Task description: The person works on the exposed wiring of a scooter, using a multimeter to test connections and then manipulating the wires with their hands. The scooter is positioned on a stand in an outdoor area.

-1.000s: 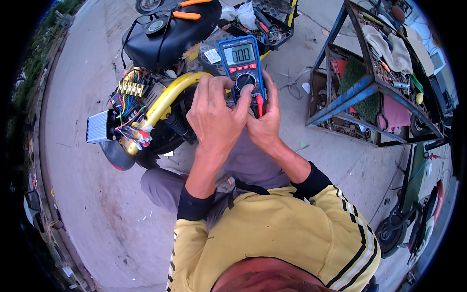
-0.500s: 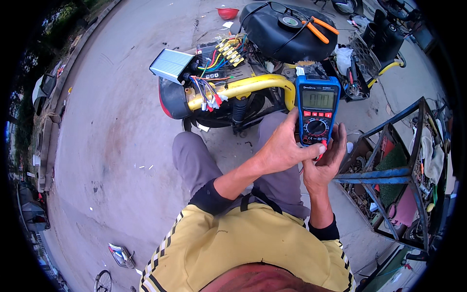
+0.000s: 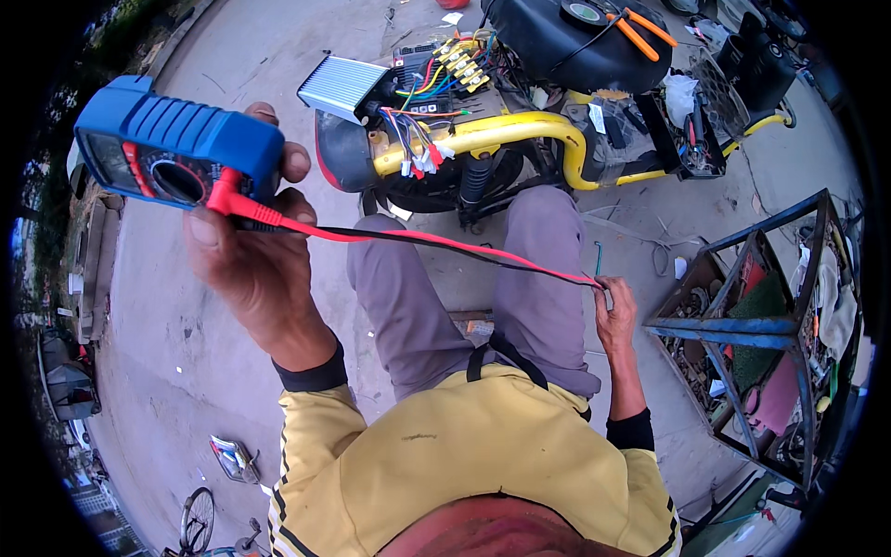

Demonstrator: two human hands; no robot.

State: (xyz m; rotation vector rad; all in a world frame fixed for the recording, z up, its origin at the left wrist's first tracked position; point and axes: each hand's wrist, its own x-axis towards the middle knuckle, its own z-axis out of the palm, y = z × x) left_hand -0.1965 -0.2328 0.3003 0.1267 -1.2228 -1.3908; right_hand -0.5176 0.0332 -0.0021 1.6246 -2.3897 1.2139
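Note:
My left hand (image 3: 264, 278) is closed round a blue digital multimeter (image 3: 190, 128), raised and tilted at the left. Its screen faces away at an angle and cannot be read. Red and black test leads (image 3: 436, 243) plug into the meter's lower end and stretch across above my knees. At their other end, my right hand (image 3: 616, 316) pinches both leads together beside my right knee. Beyond my knees stands a two-wheeler with a yellow frame (image 3: 510, 130). A silver finned controller box (image 3: 343, 88) rests on its rear, with loose wires and white and red connectors (image 3: 427, 160) hanging down.
Orange-handled pliers (image 3: 636, 35) and a roll of tape (image 3: 583, 12) lie on the black seat (image 3: 557, 56). A black tool tray (image 3: 691, 148) stands by the frame. To my right is a metal rack (image 3: 733, 330) full of parts. Yellow terminal blocks (image 3: 461, 65) sit among wires.
The multimeter has swung from in front of me to the far left in my left hand. My right hand has left the meter and moved down, drawing the leads out straight.

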